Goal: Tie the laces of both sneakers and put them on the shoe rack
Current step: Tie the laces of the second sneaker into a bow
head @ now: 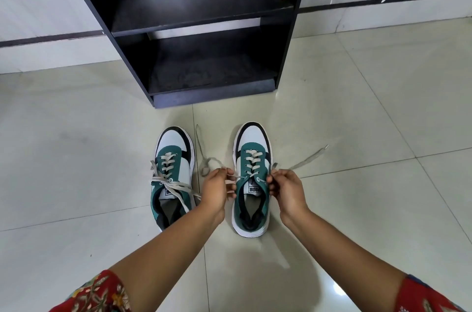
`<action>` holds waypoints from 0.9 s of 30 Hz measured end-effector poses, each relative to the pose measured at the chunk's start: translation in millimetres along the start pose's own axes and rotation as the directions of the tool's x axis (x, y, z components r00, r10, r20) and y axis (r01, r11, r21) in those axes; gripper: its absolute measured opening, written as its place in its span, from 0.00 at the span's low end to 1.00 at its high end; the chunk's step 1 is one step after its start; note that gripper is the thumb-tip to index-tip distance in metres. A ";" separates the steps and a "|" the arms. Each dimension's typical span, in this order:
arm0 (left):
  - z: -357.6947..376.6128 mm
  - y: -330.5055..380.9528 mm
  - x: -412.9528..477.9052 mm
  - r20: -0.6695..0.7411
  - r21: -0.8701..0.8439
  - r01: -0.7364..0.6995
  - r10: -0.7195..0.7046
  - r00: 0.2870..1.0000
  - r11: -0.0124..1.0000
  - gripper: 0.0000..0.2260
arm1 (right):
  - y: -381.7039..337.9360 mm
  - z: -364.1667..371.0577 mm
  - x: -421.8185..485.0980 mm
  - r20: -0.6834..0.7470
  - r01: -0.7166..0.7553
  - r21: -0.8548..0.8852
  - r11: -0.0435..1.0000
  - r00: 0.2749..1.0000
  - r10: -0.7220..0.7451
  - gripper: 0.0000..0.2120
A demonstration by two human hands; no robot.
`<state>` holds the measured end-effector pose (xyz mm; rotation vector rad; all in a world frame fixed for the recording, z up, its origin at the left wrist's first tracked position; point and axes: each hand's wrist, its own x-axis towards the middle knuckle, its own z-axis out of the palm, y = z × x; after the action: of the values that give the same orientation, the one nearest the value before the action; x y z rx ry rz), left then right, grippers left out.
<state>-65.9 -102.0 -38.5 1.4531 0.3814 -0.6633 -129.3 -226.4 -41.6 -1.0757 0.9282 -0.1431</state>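
Two green, white and black sneakers stand side by side on the tiled floor, toes pointing at the black shoe rack (204,5). The left sneaker (173,174) has its grey laces lying loose across the tongue. At the right sneaker (251,176), my left hand (217,189) pinches the left lace end (204,161), which trails in a loop on the floor. On the shoe's other side my right hand (286,189) pinches the right lace end (309,157), stretched out to the right.
The rack's two lower shelves hold nothing; the bottom shelf (212,74) sits just beyond the sneakers' toes. White wall panels with a dark skirting strip (383,1) run behind the rack. Pale floor tiles surround the shoes.
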 end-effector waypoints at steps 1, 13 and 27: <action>0.3 2.9 -2.1 0.018 0.054 -0.074 0.073 0.997 0.996 0.14 | -3.4 1.5 -0.8 0.033 0.036 -0.063 0.997 0.999 -0.034 0.09; -8.8 27.6 4.1 0.713 0.455 -0.880 0.534 0.454 0.139 0.10 | -36.6 4.3 -17.3 0.419 0.561 -0.562 0.608 0.827 -0.376 0.08; 0.2 44.5 -8.7 0.393 0.869 -0.487 0.479 0.785 0.085 0.10 | 2.3 3.8 -22.5 0.437 0.653 -0.662 0.368 0.734 -0.520 0.19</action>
<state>-44.9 -101.2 1.7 2.5911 -0.7325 -0.2687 -141.5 -210.9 -29.8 -2.2380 0.3643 -0.2511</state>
